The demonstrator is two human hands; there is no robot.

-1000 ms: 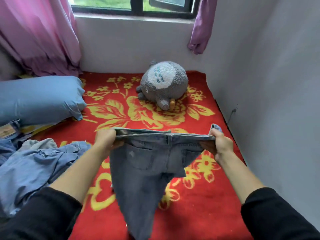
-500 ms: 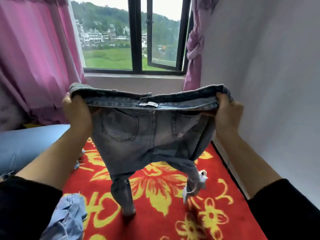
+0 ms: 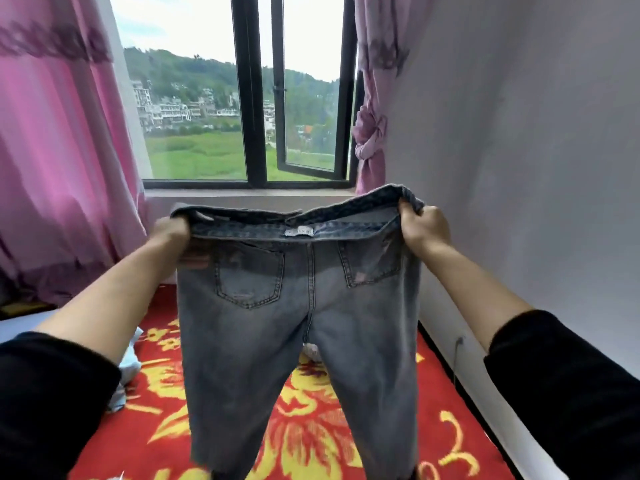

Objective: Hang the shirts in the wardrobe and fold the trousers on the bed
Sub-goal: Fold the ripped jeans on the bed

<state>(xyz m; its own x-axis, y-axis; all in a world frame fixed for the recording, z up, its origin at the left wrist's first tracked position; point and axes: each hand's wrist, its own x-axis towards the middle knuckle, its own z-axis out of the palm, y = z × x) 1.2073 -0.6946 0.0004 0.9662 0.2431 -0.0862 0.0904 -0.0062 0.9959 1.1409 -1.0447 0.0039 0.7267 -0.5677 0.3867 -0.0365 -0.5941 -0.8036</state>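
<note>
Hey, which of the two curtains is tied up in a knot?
The purple curtain right of the window, beside the grey wall: it is knotted halfway down. The pink curtain on the left hangs loose.

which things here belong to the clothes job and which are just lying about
Job: jeans, gripped at the waistband by the left hand and right hand; pale blue garment; bed.
Lying about: pink curtains; window.
</note>
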